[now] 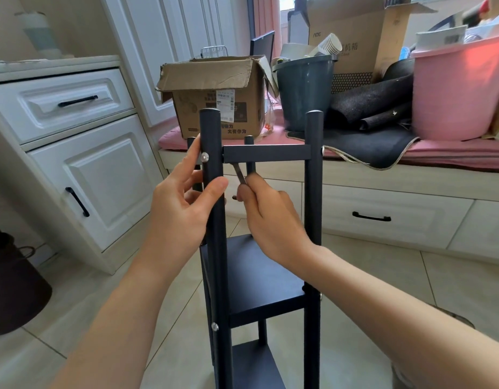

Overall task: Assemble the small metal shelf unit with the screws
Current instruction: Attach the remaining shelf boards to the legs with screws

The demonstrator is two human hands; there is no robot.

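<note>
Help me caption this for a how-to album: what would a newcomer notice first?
Dead centre, a black shelf frame stands on the tiled floor. The left hand grips its near-left post below a silver screw, while the right hand pinches a hex key up under the top crossbar. Behind, a pink tub glows on the cluttered bench at right.

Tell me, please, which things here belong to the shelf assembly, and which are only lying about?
Belong to the job:
- black shelf unit
- screw in the near left post
- hex key, pinched by the right hand
- left hand, holding the post

Only lying about:
- cardboard box
- grey bucket
- pink tub
- dark mat
</note>
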